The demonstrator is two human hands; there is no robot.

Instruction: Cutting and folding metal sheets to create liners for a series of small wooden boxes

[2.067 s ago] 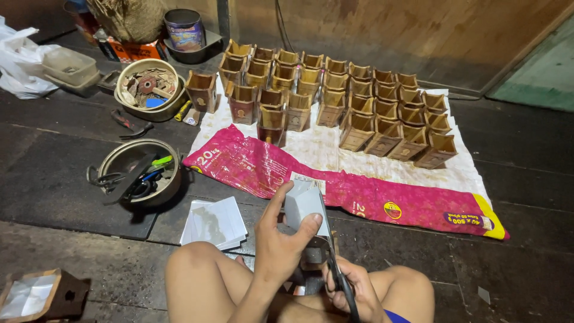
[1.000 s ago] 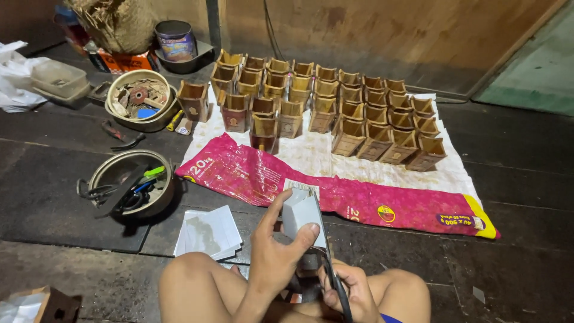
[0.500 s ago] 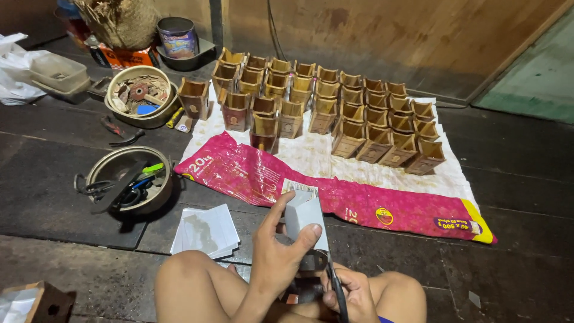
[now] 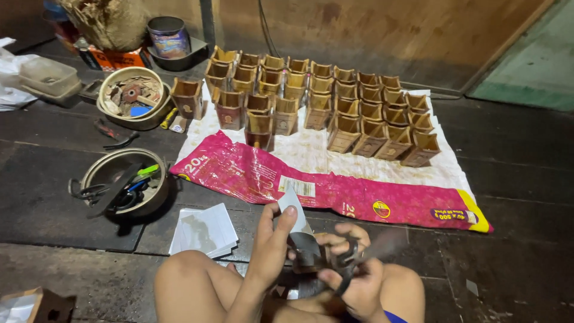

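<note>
Your left hand [image 4: 272,242] held a white sheet [image 4: 294,209], your right hand [image 4: 353,272] gripped scissors [image 4: 341,260]; many folded boxes [image 4: 323,104] stood finished, blank sheets [image 4: 203,230] remained.

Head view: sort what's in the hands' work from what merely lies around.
In hand:
- left hand holding a white card piece
- right hand on black scissors
- stack of white sheets

Lying about:
- rows of small brown boxes
- pink sack
- two bowls of tools
- tin can

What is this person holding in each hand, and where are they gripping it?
The left hand pinches a white paper sheet near its lower part, thumb on its face. The right hand grips dark scissors by the handle loops.
</note>
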